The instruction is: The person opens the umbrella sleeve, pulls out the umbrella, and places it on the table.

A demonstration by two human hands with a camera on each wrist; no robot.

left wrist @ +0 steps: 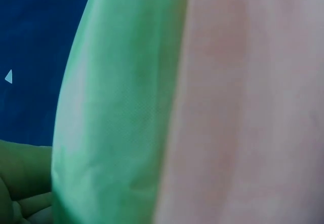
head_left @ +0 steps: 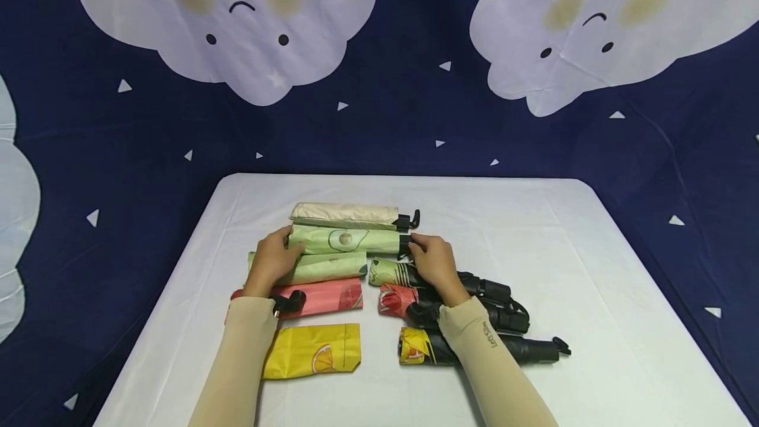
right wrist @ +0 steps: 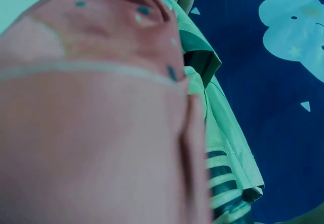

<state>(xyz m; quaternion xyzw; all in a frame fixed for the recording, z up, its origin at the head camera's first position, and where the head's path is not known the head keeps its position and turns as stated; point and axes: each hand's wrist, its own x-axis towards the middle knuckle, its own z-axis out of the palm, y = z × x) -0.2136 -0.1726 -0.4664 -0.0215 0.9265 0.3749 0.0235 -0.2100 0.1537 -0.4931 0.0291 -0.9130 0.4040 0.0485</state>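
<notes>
A folded umbrella (head_left: 323, 240) in a light green cover with an avocado print lies crosswise between both hands. At its left end my left hand (head_left: 275, 261) pinches the cover, with the thumb along the near side. My right hand (head_left: 435, 265) holds the other end at the black handle, which the fingers partly hide. Just behind lies a folded umbrella in a cream cover (head_left: 346, 214). Another green cover (head_left: 332, 269) lies right in front, partly beneath the left hand. Blurred green cloth (left wrist: 121, 102) fills much of the left wrist view, with fingers at its lower left.
Nearer on the left lie a red cover (head_left: 332, 298) and a yellow cover (head_left: 314, 351) with an orange slice. On the right are bare folded umbrellas with black handles: green (head_left: 388, 273), red (head_left: 396, 300) and yellow (head_left: 415, 346). A white table (head_left: 593, 242) bears everything, before a dark blue cloth (head_left: 403, 130).
</notes>
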